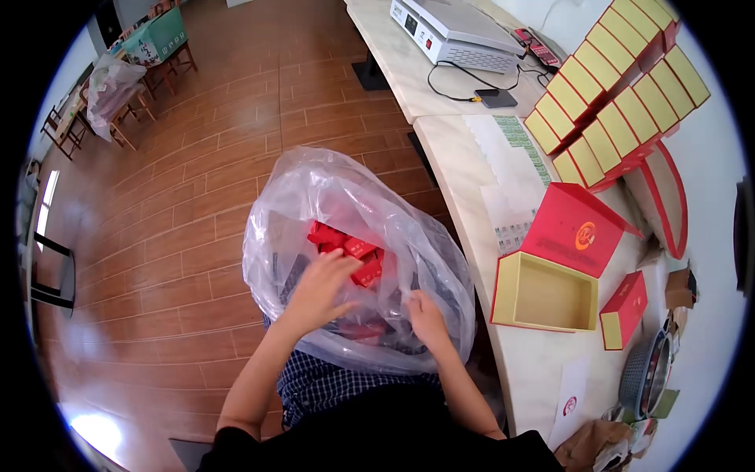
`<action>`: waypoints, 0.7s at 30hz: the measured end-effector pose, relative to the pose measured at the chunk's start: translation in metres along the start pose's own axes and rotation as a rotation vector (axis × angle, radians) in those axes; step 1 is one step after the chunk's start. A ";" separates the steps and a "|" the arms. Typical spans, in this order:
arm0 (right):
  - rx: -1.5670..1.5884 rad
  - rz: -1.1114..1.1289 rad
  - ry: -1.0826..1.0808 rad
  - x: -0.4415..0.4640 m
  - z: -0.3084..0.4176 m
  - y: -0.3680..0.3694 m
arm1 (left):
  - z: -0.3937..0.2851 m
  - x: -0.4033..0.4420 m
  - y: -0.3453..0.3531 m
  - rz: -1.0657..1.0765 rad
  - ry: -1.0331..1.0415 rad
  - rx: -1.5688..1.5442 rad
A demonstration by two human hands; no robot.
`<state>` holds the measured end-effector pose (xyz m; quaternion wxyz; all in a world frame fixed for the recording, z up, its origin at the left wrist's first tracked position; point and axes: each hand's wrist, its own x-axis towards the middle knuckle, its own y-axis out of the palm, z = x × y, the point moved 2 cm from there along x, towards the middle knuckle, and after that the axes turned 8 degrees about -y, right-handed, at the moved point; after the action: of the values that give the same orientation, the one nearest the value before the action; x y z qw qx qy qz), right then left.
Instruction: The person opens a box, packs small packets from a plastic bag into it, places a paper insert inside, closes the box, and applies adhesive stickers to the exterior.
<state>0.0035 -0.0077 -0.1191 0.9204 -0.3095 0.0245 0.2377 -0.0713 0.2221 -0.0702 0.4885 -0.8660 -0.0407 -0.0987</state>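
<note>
A large clear plastic bag (pixel 421 236) stands wide open in front of my body, over my lap. Several small red packets (pixel 364 271) with pale print lie inside it. Over the bag's mouth is my left hand (pixel 321 293), open, its fingers stretched toward the packets and the thumb held apart. Whether its fingertips touch a packet I cannot tell. My right hand (pixel 427 318) is closed on the plastic at the right side of the bag.
To the right, a marble-look table (pixel 464 197) carries an open red gift box (pixel 546 303), a closed red box (pixel 624 312), sticker sheets (pixel 515 177) and stacked yellow-and-red boxes (pixel 621 67). A white machine (pixel 456 35) stands at its far end. Chairs (pixel 126 110) are far left.
</note>
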 end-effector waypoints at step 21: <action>0.115 0.508 -0.392 -0.130 0.064 -0.040 | 0.143 0.113 0.091 0.235 -0.136 -0.028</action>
<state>-0.1001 -0.0528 -0.0201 0.8349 -0.1896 -0.0633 0.5129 0.0733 0.2936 -0.1948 0.4805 -0.8763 0.0292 0.0177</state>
